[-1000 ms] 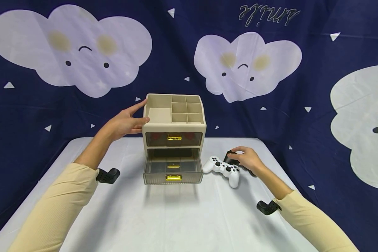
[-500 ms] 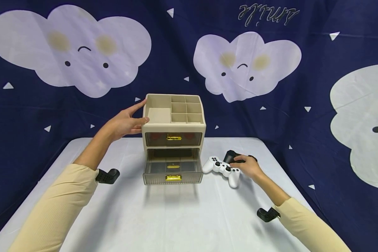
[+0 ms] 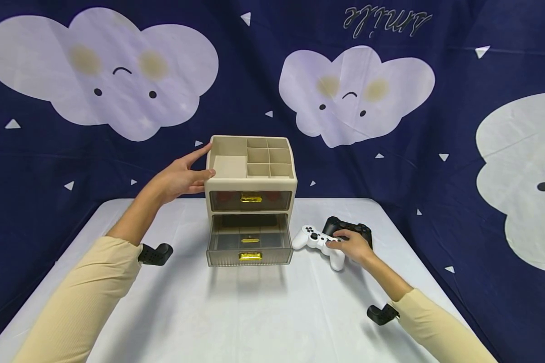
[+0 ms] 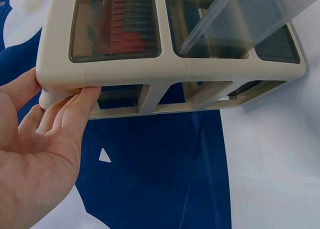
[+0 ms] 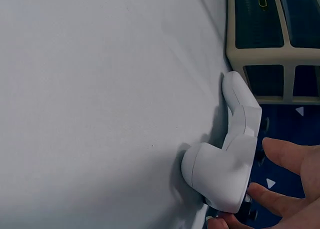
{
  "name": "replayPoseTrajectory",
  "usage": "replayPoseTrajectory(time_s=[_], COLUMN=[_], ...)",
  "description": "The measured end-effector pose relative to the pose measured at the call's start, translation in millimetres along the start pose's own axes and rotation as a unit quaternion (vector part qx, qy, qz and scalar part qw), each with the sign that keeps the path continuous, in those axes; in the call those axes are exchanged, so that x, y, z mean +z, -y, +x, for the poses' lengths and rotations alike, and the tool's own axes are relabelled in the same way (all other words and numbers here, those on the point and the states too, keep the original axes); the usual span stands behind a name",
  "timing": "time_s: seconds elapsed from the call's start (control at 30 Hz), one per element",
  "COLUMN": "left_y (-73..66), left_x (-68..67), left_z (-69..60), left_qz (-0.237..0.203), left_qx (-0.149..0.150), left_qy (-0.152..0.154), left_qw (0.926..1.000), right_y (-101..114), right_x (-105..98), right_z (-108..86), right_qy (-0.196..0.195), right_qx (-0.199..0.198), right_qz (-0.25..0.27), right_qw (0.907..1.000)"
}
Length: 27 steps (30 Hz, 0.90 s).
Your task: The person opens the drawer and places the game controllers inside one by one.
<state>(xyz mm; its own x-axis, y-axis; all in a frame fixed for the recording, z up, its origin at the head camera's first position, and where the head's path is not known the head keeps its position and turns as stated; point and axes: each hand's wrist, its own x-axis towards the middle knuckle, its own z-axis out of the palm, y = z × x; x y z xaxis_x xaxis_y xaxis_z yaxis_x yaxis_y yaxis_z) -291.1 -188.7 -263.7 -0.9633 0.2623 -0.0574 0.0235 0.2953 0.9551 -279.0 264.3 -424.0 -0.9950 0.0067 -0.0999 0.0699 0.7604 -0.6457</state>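
Note:
A cream desk organizer [image 3: 251, 183] stands at the table's back middle, its lower clear drawer [image 3: 250, 257] pulled out. My left hand [image 3: 181, 176] holds its upper left edge, thumb over the rim and the other fingers against the side. Right of the organizer lie a white game controller [image 3: 310, 238] and, behind it, a black game controller [image 3: 363, 232]. My right hand [image 3: 355, 247] is over the white controller's right end, fingertips at its button face. In the right wrist view, the white controller [image 5: 225, 169] is seen from its underside, with the fingers extended beside it.
A white cloth covers the table [image 3: 254, 322]. Behind hangs a dark blue curtain [image 3: 245, 65] with cloud prints. The organizer's upper drawer [image 3: 227, 200] is closed and shows something reddish inside. Small compartments [image 3: 269, 156] fill the right of its top.
My right hand has moved from the black controller toward the viewer, onto the white one, uncovering more of the black controller. The left hand and organizer have stayed put.

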Motion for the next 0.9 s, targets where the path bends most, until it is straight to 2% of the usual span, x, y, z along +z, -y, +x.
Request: replayPoseTrajectory(time_s=[0.6,0.9], left_y=[0.1,0.3], left_x=[-0.6,-1.0], left_z=[0.4,-0.1], left_qz=[0.005,0.004], left_qx=[0.000,-0.002], left_qy=[-0.001,-0.004], left_qw=[1.0000,1.0000], right_y=[0,-4], right_x=[12,18], right_z=[1.5,3.9], right_qy=[-0.021,-0.045], right_qx=[-0.017,-0.037], right_qz=[-0.032,-0.061], right_qw=[0.9991,0.9964])
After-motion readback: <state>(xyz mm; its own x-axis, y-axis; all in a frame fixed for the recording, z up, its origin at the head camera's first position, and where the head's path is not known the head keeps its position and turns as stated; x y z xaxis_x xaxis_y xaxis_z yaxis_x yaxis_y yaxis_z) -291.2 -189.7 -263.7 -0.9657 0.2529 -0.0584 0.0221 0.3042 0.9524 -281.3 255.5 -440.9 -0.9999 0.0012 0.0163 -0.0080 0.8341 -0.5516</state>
